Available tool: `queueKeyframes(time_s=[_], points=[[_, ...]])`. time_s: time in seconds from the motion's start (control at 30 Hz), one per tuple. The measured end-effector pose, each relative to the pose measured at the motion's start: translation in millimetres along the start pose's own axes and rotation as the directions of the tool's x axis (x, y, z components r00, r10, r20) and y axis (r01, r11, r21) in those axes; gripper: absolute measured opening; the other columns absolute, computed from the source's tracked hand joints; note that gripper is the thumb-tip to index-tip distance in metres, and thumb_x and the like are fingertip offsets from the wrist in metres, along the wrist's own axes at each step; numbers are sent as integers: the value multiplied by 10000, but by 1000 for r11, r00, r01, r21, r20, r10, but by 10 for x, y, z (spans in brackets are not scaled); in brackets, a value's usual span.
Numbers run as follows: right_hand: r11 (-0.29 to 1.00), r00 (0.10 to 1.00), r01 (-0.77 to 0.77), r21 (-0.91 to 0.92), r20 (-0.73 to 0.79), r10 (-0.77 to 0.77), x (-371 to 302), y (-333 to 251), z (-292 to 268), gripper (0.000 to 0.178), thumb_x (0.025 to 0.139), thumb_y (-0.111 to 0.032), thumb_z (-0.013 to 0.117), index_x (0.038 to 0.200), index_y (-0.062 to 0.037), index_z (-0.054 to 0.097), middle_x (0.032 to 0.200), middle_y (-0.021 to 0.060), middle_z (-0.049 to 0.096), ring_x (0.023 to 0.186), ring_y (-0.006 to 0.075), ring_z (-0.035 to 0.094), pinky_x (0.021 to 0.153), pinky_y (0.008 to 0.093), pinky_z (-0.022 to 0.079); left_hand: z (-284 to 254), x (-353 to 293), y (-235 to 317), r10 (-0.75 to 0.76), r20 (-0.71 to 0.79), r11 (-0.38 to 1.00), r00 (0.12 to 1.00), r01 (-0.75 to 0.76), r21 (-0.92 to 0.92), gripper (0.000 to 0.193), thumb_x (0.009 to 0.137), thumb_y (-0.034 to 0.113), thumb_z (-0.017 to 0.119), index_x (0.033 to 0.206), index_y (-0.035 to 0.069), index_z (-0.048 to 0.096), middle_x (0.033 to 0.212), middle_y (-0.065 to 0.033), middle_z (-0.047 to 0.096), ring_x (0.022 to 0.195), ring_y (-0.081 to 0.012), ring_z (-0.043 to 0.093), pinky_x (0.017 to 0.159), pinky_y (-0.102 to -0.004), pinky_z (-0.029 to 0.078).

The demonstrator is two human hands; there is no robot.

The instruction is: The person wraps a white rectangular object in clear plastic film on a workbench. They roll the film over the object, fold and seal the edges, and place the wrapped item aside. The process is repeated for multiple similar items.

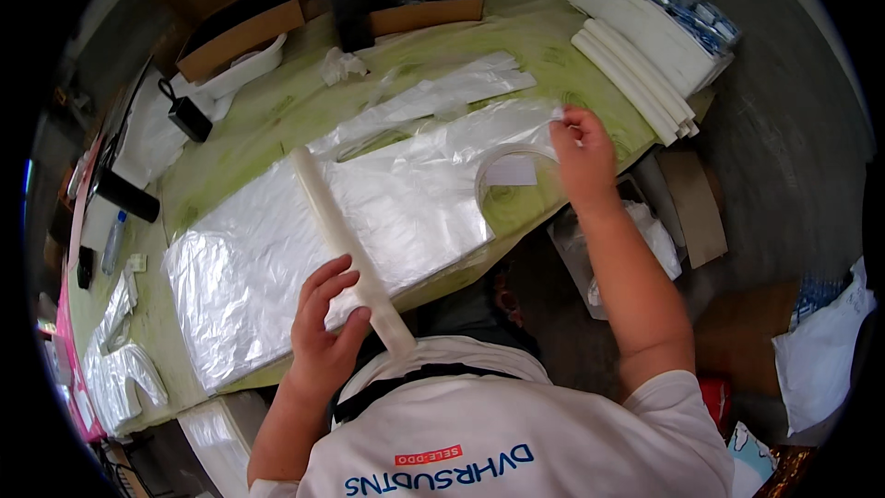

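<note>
A stack of thin, clear-white plastic bags (249, 267) with a rounded cut-out between its handles lies flat across the table. Across it rests a long off-white roll or tube (324, 207), its near end reaching my waist. My left hand (324, 325) is beside the near part of that roll, fingers and thumb spread, the tips at its left edge. Out at the far right, my right hand (585, 149) pinches the tip of a bag handle (525, 118) between thumb and fingers. Inside the cut-out, a small white paper (511, 171) shows.
Several similar white rolls (636, 78) lie at the right beside a white box (645, 28) topped with blue-and-silver packets. Cardboard boxes (244, 32) stand along the far edge. A black cylinder (127, 195) and folded silvery plastic (120, 369) are at the left. A bin (590, 263) stands below the right edge.
</note>
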State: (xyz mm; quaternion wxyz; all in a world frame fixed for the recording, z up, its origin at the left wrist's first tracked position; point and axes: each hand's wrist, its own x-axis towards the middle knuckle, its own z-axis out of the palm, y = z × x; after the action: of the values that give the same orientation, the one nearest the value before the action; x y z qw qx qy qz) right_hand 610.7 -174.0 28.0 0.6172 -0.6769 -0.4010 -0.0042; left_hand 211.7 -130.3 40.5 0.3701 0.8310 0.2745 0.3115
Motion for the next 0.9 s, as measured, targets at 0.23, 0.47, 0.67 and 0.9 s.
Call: queueKeyframes(time_s=[0.23, 0.47, 0.67, 0.9], points=[[913, 887, 207, 352, 326, -327, -401, -1244, 309, 168, 840, -33, 724, 978, -46, 629, 1192, 108, 649, 1110, 236, 591, 979, 357, 456, 400, 671, 421, -27, -144, 959, 989, -16, -284, 721, 788, -9, 777, 1441, 121, 499, 1292, -101, 506, 1011, -183, 601, 848, -314, 539], [881, 836, 263, 392, 363, -411, -664, -1350, 486, 252, 848, -11, 722, 1089, -51, 660, 1229, 123, 630, 1182, 275, 573, 1037, 367, 432, -459, 623, -285, -233, -486, 754, 842, -160, -638, 196, 956, 39, 650, 1148, 83, 648, 1021, 23, 632, 925, -97, 613, 758, -240, 523], [947, 904, -49, 317, 418, -93, -1097, -699, 513, 177, 905, 11, 654, 1078, -18, 637, 1184, 115, 646, 1132, 220, 597, 1021, 329, 442, -1665, -437, -1055, -624, -604, 716, 495, 53, -696, 153, 971, 104, 623, 1113, 163, 626, 944, 65, 637, 811, -52, 585, 693, -250, 509], [975, 828, -17, 222, 550, -110, -1491, -776, 709, 166, 883, 25, 663, 1041, -22, 649, 1142, 125, 651, 1079, 238, 617, 965, 338, 480, -1684, -767, -1256, -687, -649, 726, 327, 267, -633, 210, 943, 102, 666, 1138, 145, 600, 930, 70, 598, 823, -49, 567, 687, -237, 485]])
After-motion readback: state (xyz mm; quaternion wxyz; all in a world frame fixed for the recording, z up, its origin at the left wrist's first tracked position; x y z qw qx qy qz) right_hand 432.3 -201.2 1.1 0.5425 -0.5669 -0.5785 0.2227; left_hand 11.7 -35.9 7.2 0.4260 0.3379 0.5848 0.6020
